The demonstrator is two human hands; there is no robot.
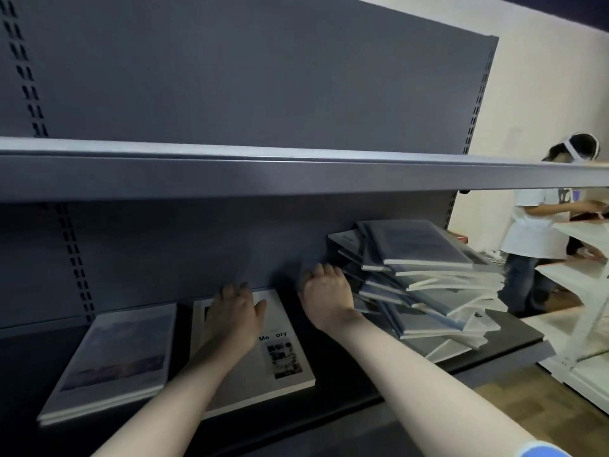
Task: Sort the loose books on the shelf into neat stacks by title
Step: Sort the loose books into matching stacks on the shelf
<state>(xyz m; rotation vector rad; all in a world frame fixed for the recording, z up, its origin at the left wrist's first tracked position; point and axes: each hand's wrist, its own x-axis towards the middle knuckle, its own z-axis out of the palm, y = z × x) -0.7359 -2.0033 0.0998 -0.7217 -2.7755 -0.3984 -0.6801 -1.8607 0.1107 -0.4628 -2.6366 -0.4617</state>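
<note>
On the dark shelf [346, 384] lie two neat stacks: a grey-blue cover stack [115, 354] at the left and a white "Memory" book [276, 357] in the middle. My left hand [235, 311] rests flat on the far end of the white book, fingers spread. A messy heap of loose books [425, 288] fills the right end of the shelf. My right hand [326, 293] reaches to the heap's left edge, fingers curled against the books there; whether they grip one is hidden.
An upper shelf [296, 173] overhangs the working level, leaving a low gap. The shelf's right end sits just past the heap. Beyond it another person [534, 225] stands at a white shelving unit [580, 278]. Wooden floor lies at the lower right.
</note>
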